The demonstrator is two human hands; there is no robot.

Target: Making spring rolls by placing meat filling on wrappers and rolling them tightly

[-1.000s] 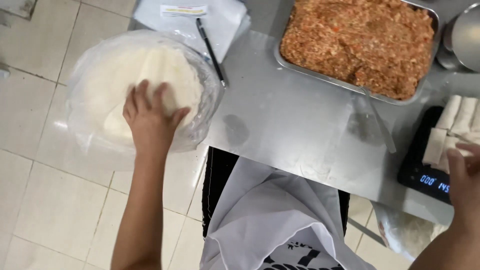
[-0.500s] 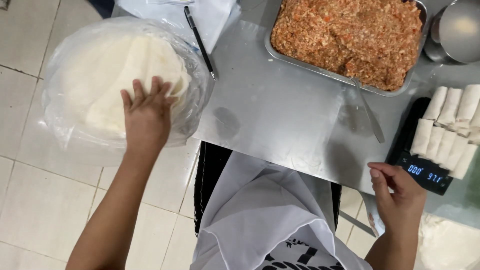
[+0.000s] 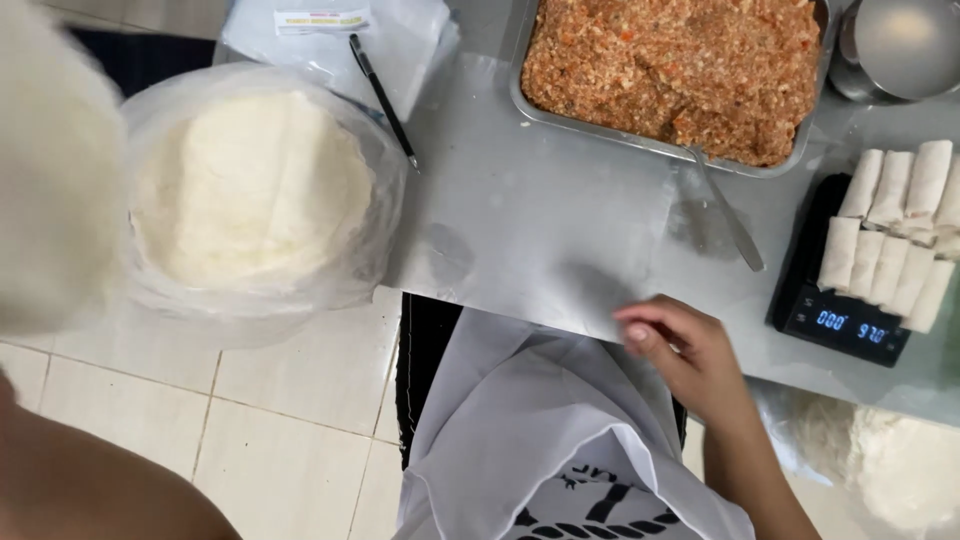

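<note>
Fingers (image 3: 655, 330) of right hand (image 3: 690, 360) curled, empty, on steel table (image 3: 560, 230) edge.

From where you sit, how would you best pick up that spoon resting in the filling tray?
Probably by the spoon's bare handle end, which lies on the steel table pointing toward your right hand. Its bowl is buried in the filling, so come from the near side.
</note>
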